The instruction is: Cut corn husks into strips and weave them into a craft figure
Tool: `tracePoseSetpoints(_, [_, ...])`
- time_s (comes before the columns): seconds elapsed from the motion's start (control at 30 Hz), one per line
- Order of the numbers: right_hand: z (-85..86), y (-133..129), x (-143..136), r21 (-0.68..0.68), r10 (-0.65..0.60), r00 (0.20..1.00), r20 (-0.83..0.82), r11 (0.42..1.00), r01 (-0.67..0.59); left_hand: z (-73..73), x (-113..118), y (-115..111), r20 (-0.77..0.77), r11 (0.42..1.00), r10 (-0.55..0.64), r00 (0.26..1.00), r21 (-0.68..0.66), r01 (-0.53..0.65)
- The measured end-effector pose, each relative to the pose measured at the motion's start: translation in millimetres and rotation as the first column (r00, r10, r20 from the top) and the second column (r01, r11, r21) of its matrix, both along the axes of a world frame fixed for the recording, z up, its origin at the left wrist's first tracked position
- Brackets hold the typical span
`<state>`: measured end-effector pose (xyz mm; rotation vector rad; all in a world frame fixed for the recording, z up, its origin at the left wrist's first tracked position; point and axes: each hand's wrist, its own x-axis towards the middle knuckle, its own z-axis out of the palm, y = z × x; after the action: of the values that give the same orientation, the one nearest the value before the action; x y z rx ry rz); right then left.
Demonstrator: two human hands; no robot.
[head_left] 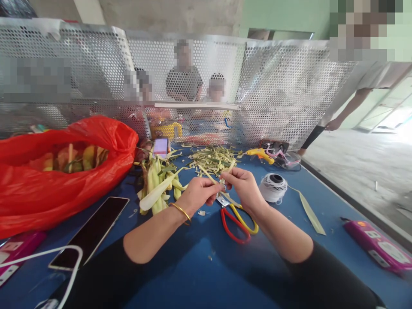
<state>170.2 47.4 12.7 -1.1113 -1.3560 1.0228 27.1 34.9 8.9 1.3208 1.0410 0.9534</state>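
My left hand (200,194), with a gold bangle at the wrist, pinches a pale strip of corn husk (207,173) above the table. The fingers of my right hand (243,183) are closed on the same strip or one crossing it; I cannot tell which. Just below both hands lie scissors (222,200) with one red and one yellow handle. A heap of cut husk strips (212,159) is spread out behind my hands. To their left is a bundle of whole corn husks (156,182). A spool of white string (273,188) stands right of my right hand.
An open red plastic bag (119,171) fills the left side. Near it lies a dark phone (93,229). A yellow glue gun (261,155), pink-framed glasses (286,158) and a purple power strip (375,245) are on the right. A perforated metal screen (283,86) borders the back; people are beyond it.
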Motion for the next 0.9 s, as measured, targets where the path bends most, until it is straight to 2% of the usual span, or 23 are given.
tracePoseSetpoints(0.3, [-0.5,-5,-5,0.039,-0.112,0.994,0.0,0.993,0.112,3.3,-3,0,0.037,0.993,-0.069,0.997,-0.092,0.072])
tracePoseSetpoints(0.47, [0.0,0,0,0.08,-0.083,0.99,0.11,0.994,0.075,6.2,-4,1,0.056,0.987,-0.038,0.998,-0.153,0.047])
tracePoseSetpoints(0.57, [5.1,-2,5,0.241,-0.206,0.948,0.243,0.96,0.146,8.0,-5,4,0.109,0.979,0.088,0.99,-0.193,-0.066])
tracePoseSetpoints(0.67, [10.8,-11,4,0.457,-0.386,0.85,0.358,0.867,0.201,8.3,-7,8,0.213,0.961,0.215,0.953,-0.22,-0.168])
tracePoseSetpoints(0.73, [12.1,-19,0,0.476,-0.355,0.815,0.458,0.872,0.113,8.0,-9,10,0.292,0.958,0.25,0.923,-0.216,-0.19])
tracePoseSetpoints(0.83, [8.7,-26,-8,0.347,-0.186,0.781,0.596,0.937,-0.041,8.6,-10,10,0.381,0.967,0.233,0.894,-0.188,-0.172])
tracePoseSetpoints(0.9, [4.6,-27,-13,0.287,-0.149,0.761,0.631,0.957,-0.051,9.5,-9,8,0.412,0.979,0.182,0.893,-0.157,-0.127])
